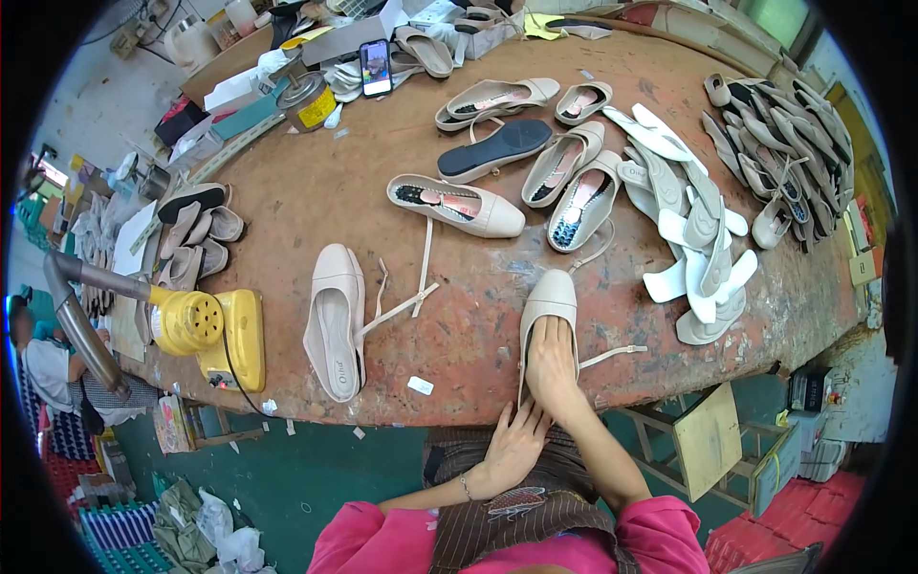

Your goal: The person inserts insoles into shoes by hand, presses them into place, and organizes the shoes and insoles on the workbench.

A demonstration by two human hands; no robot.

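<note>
At the table's near edge sits a beige slingback shoe (pixel 552 291), its toe pointing away from me. My right hand (pixel 552 371) reaches inside it, fingers stretched flat toward the toe; the fingertips are hidden under the upper. My left hand (pixel 513 448) is at the heel end, thumb and fingers closed against the shoe's back edge. A loose strap (pixel 612 356) trails from the shoe's right side. To the left lies a matching shoe (pixel 335 320) with its insole in place and its long strap (pixel 399 311) spread over the table.
Several beige shoes (pixel 457 205) lie farther back. White-and-beige insoles (pixel 703 230) are heaped at right, before a pile of shoe uppers (pixel 789 153). A yellow blower-like machine (pixel 232 335) with a bent metal pipe stands left. A tin (pixel 308 100) and a phone (pixel 376 69) are at the back.
</note>
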